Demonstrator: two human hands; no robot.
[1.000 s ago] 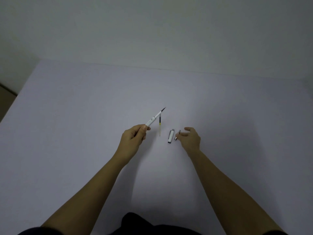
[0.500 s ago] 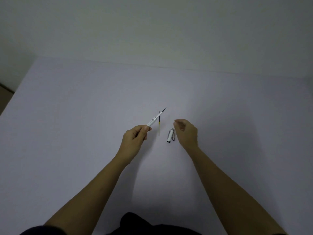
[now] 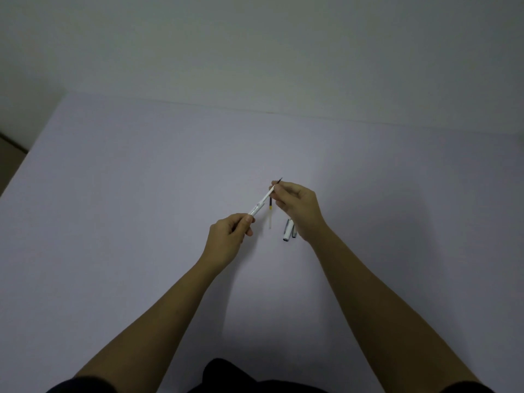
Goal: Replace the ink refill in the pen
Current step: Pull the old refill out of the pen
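My left hand [image 3: 229, 236] grips the lower end of a white pen barrel [image 3: 261, 204], which slants up to the right above the table. A dark refill tip [image 3: 280, 180] sticks out of the barrel's upper end. My right hand [image 3: 298, 207] pinches that tip end between thumb and fingers. A second refill [image 3: 270, 215], dark at the top with a yellow band and a clear lower part, lies on the table just beneath the barrel. A white pen cap [image 3: 288, 230] and a small silver part [image 3: 294, 232] lie side by side by my right wrist.
The pale table [image 3: 141, 222] runs back to a plain wall [image 3: 255, 52]. Its left edge drops off to a darker floor [image 3: 11, 148] at the far left. Dark clothing [image 3: 226, 375] shows at the bottom edge.
My right hand rose from beside the cap, moved up and left, and closed on the refill tip sticking out of the barrel. My left hand kept hold of the barrel.
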